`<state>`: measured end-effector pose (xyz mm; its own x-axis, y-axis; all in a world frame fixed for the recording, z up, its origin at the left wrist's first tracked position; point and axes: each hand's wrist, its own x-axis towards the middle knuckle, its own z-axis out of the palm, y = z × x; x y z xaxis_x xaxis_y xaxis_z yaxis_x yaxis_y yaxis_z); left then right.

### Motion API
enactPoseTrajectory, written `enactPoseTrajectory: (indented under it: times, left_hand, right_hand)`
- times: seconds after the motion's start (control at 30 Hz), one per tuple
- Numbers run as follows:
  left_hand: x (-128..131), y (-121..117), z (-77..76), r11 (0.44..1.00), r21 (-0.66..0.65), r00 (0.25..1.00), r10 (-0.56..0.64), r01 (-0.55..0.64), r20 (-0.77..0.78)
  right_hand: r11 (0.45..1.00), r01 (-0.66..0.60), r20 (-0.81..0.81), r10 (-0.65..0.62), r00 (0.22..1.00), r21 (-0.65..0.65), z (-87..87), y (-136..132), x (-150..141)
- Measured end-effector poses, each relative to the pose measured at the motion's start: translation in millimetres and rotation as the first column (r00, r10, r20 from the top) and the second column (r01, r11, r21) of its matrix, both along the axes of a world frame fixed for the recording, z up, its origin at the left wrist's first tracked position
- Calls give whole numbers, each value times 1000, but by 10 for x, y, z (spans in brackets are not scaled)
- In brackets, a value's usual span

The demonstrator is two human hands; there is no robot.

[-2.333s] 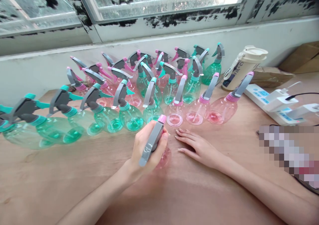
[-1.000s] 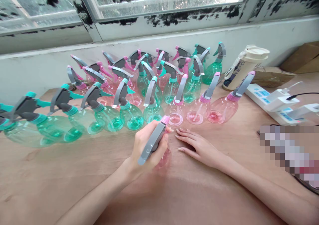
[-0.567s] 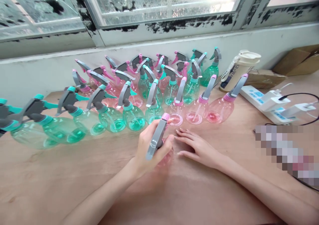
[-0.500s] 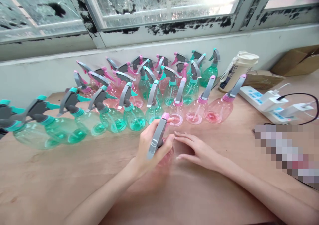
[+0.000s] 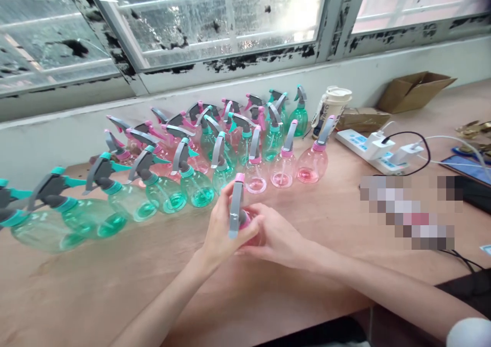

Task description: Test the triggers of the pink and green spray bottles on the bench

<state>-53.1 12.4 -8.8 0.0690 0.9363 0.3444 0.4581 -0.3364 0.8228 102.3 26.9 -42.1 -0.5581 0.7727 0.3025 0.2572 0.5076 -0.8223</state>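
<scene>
A pink spray bottle (image 5: 237, 206) with a grey sprayer head and a pink nozzle stands between my hands, in front of the rows. Around its neck and sprayer my left hand (image 5: 217, 240) is closed. My right hand (image 5: 282, 239) wraps the bottle's body from the right, covering most of it. Just beyond are a clear pink spray bottle (image 5: 255, 175) and a green spray bottle (image 5: 224, 170). Another pink spray bottle (image 5: 312, 163) ends the front row on the right, while a large green spray bottle (image 5: 42, 229) lies toward the left.
Several more pink and green spray bottles fill the rows along the wall. Right of them are a cream tumbler (image 5: 335, 104), a cardboard box (image 5: 412, 93) and a white power strip (image 5: 368, 150) with chargers and cables. A phone (image 5: 466, 165) rests at the far right.
My right hand has moved left and closed around the bottle's body; it was open beside it. The view has turned right, showing more of the table there.
</scene>
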Motion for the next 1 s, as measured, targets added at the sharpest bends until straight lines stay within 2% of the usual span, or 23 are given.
enactPoseTrajectory:
  times: [0.13,0.2,0.3,0.37,0.47,0.6,0.77,0.87,1.0]
  left_hand:
    - [24,-150,-198,993,-23,987,-115,113,-110]
    - [19,-216,-315,987,-110,981,-129,114,-145]
    - [-14,-252,-468,979,-196,985,-82,52,-151]
    - [-41,-232,-549,973,-231,988,-40,5,-148]
    - [-69,-172,-631,967,-253,986,-6,-37,-167]
    - [-67,-118,-664,967,-249,980,11,-61,-196]
    - [-32,-79,-647,948,-300,982,51,-105,-183]
    - [-12,-55,-604,938,-323,981,69,-126,-183]
    - [-30,-47,-489,936,-311,973,100,-162,-206]
  right_hand:
    - [995,92,42,-90,995,-26,-45,-52,615]
    - [986,165,80,-164,983,-2,-64,-30,1010]
    - [947,313,218,-322,921,77,-75,113,1578]
    - [898,419,235,-440,867,136,-71,277,1888]
    - [890,432,266,-456,849,145,-51,577,2210]
    - [872,459,322,-490,810,171,3,930,2407]
    - [847,495,392,-530,752,194,72,1166,2471]
    - [847,499,404,-528,747,184,83,1272,2477]
    - [841,489,441,-539,717,232,82,1388,2472]
